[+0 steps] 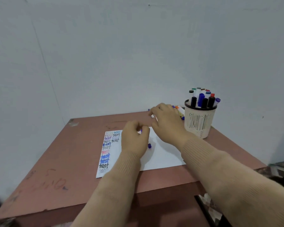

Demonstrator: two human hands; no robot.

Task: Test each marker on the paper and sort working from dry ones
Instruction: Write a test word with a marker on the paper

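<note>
- My left hand is curled shut around a purple marker. Only its dark end pokes out below my palm, just above the paper.
- My right hand reaches out past the sheet's far edge with its fingers bent down. A bit of white and red shows under the fingertips, probably another marker, but I cannot tell whether I am gripping it or only touching it.
- The paper lies flat under both hands. Its left side has a full column of "test" words and a short second column has been started beside it. Some words are bold blue or black and some are faint, which I take to be dry pens.
- The rest of the sheet is blank, so I judge the testing is well along but not finished.
- A few loose markers lie on the table behind my right hand, touching the cup.
- The cup holds many capped markers standing upright. I cannot say whether it holds the working ones or the untested ones.
</note>
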